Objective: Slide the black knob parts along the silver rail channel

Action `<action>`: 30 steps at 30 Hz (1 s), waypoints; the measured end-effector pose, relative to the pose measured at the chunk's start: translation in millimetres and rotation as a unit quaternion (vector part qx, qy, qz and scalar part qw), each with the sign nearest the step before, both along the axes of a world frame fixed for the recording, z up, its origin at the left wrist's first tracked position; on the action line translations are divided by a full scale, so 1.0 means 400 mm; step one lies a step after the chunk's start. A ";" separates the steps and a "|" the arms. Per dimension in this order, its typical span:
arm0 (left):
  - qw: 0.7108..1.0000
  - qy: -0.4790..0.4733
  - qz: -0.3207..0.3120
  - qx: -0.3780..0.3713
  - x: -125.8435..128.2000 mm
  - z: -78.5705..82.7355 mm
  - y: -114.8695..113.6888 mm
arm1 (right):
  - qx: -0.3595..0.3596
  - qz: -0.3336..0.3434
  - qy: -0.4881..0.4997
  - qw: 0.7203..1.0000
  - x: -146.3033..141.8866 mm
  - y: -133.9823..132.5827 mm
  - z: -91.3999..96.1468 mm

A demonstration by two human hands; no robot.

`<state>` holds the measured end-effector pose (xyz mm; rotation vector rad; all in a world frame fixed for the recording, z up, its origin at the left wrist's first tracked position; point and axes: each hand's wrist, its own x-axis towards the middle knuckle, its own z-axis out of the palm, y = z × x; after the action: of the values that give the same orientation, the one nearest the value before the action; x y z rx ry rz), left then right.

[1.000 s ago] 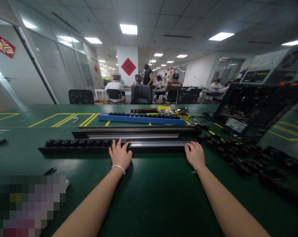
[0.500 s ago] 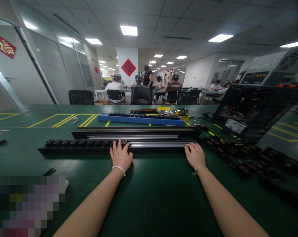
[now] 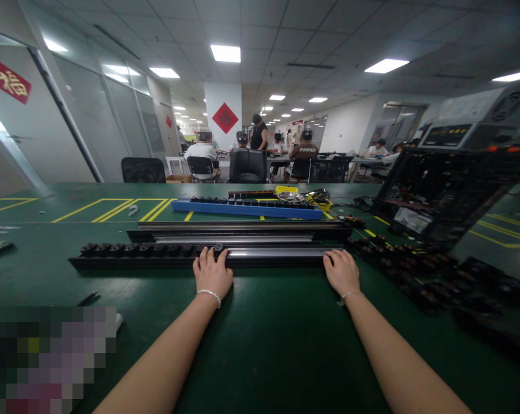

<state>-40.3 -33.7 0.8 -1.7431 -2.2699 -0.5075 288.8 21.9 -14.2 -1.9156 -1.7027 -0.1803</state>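
A long black rail [image 3: 277, 253] with a shiny metal channel lies across the green table [image 3: 264, 333] in front of me. Its left half carries a row of several black socket modules [image 3: 143, 250]. My left hand [image 3: 212, 275] rests on the rail at the end of that row, fingers stretched flat against the last module. My right hand [image 3: 341, 271] lies flat at the rail's right end, fingers extended. A second black rail [image 3: 238, 232] lies parallel just behind.
A blue strip with black modules [image 3: 247, 207] and a yellow tray [image 3: 286, 190] sit farther back. Loose black modules [image 3: 419, 270] are heaped at the right, beside an open computer case [image 3: 441, 192]. Small tools lie at the left. People sit at desks beyond.
Almost nothing has changed; both hands stay on the rail, and the view has drifted very slightly.
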 end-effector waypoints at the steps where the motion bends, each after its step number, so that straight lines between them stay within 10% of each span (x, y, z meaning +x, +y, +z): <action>1: 1.000 0.003 -0.002 -0.002 0.001 0.001 -0.001 | -0.002 0.000 -0.002 1.000 -0.001 -0.001 0.001; 30: 0.998 0.010 -0.055 0.020 0.001 -0.013 0.012 | -0.028 -0.005 -0.011 1.000 -0.006 -0.006 0.010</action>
<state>-39.8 -29.1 -4.2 -1.8517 -2.1440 -0.5506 286.4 19.4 -10.2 -1.9695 -1.7301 -0.1580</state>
